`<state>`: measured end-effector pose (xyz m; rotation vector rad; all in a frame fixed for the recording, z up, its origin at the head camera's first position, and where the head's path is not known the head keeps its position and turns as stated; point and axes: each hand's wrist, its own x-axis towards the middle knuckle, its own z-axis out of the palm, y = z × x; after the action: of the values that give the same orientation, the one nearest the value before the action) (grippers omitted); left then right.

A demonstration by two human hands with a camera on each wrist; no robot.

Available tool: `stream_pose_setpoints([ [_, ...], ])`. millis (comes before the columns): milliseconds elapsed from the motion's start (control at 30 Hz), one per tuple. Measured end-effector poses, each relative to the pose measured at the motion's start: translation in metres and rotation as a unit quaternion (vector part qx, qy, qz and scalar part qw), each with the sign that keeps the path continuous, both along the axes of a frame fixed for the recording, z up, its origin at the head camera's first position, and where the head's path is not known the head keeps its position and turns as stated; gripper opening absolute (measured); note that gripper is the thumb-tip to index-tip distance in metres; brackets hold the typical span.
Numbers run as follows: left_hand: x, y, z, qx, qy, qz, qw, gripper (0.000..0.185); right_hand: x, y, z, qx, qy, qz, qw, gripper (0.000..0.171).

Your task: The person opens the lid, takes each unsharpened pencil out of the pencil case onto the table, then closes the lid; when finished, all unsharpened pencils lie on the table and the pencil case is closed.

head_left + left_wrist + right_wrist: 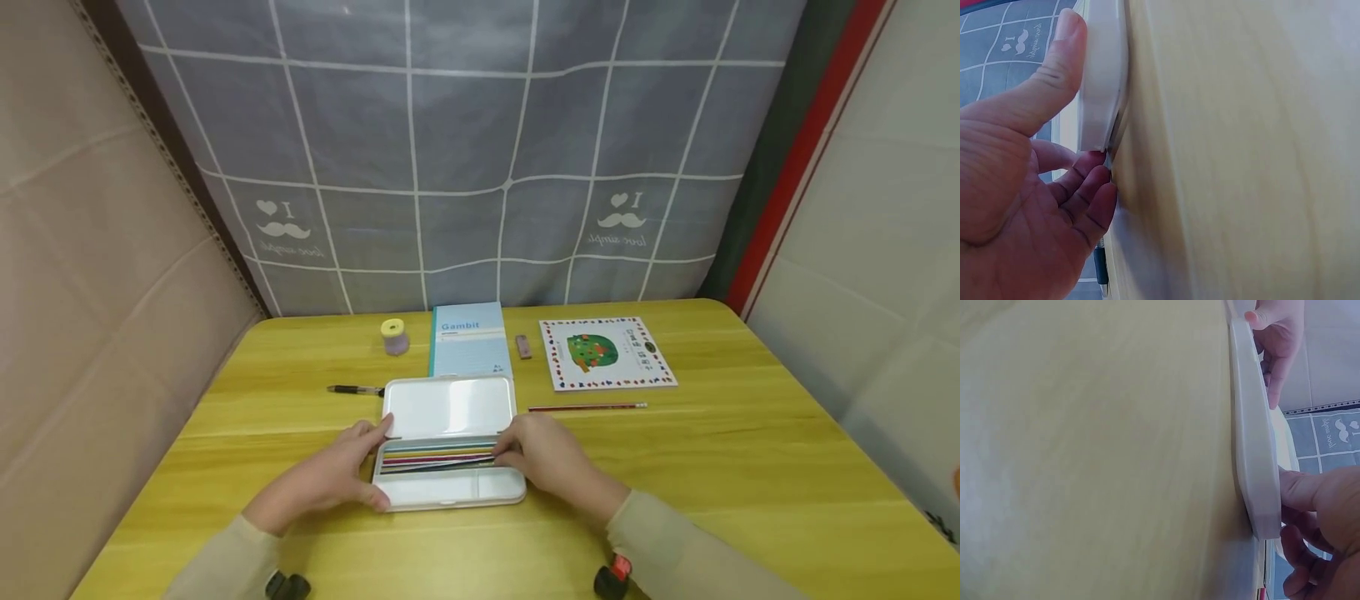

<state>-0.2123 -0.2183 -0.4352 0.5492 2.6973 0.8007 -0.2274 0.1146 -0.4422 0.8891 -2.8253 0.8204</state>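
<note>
A white pencil case (pixel 435 493) lies on the table with its lid (pixel 448 407) folded back. Several coloured pencils (pixel 431 456) lie lengthwise in its tray. My left hand (pixel 337 471) holds the case's left end, thumb at the front corner and index finger by the lid. In the left wrist view, the other fingers of the left hand (pixel 1029 175) curl in at the end of the case. At the tray's right end, my right hand (pixel 543 454) pinches the end of a dark pencil (pixel 457 466), which lies slightly aslant. Its fingertips partly hide the pencil ends.
Behind the case lies a blue notebook (pixel 468 333), partly covered by the lid. Around it are a yellow-topped sharpener (pixel 394 337), an eraser (pixel 523 347), a black pen (pixel 354 389), a red pencil (pixel 588 407) and a picture book (pixel 607 353). A grey grid curtain (pixel 465 150) hangs behind the table.
</note>
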Motion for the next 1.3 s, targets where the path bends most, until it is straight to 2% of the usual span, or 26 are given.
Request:
stream_pose_setpoints([
  [167, 0.001, 0.0, 0.0, 0.006, -0.001, 0.001, 1.0, 0.128, 0.001, 0.0, 0.001, -0.005, -0.002, -0.015, 1.0, 0.004],
  [433, 0.001, 0.002, 0.005, 0.01, 0.009, -0.002, 0.9999, 0.127, -0.003, 0.014, 0.009, -0.031, 0.043, -0.061, 0.997, 0.007],
  [733, 0.004, 0.004, 0.002, 0.012, -0.008, 0.0, 0.9999, 0.127, -0.009, 0.056, 0.011, -0.027, 0.065, -0.12, 0.99, 0.012],
  [867, 0.004, 0.004, 0.003, 0.017, -0.006, 0.0, 0.9998, 0.127, -0.012, 0.074, 0.012, -0.031, 0.058, -0.142, 0.988, 0.009],
  [1100, 0.002, 0.007, 0.004, 0.016, -0.005, 0.001, 0.9999, 0.127, -0.014, 0.108, 0.008, -0.038, 0.052, -0.167, 0.984, 0.009],
  [1300, 0.004, 0.005, 0.003, 0.011, -0.008, 0.006, 0.9999, 0.127, -0.017, 0.13, 0.0, -0.03, 0.054, -0.181, 0.982, 0.008],
])
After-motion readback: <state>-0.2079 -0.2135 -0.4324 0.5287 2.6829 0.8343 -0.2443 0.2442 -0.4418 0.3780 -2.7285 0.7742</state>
